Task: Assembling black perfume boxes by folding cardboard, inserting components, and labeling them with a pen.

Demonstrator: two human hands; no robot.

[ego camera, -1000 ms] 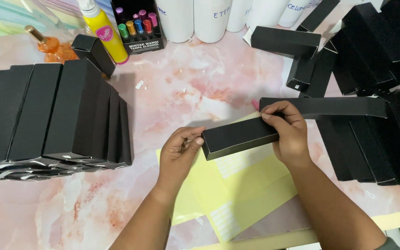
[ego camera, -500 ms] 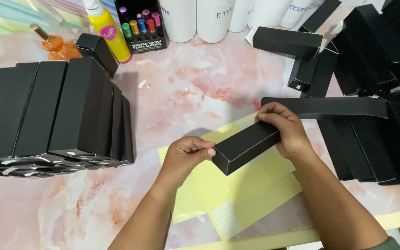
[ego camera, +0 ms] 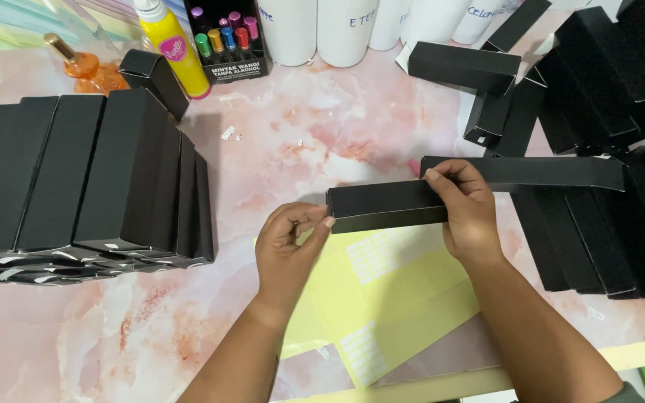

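My right hand [ego camera: 466, 213] grips a long narrow black cardboard box [ego camera: 382, 206] by its right half, holding it level just above the table. My left hand [ego camera: 290, 246] is at the box's left end, fingers curled against the end flap. Under both hands lie yellow sheets [ego camera: 390, 295] with small white labels. Whether a label sits between my left fingers is too small to tell.
A row of finished black boxes [ego camera: 83, 179] lies at the left. Flat and folded black boxes [ego camera: 591, 127] pile up at the right. At the back stand white bottles [ego camera: 349, 30], a yellow bottle [ego camera: 169, 45], a pack of small coloured vials [ego camera: 225, 37] and an orange perfume bottle [ego camera: 83, 66].
The box has turned from a tilt to level and shifted slightly left. My left hand has moved up to its left end.
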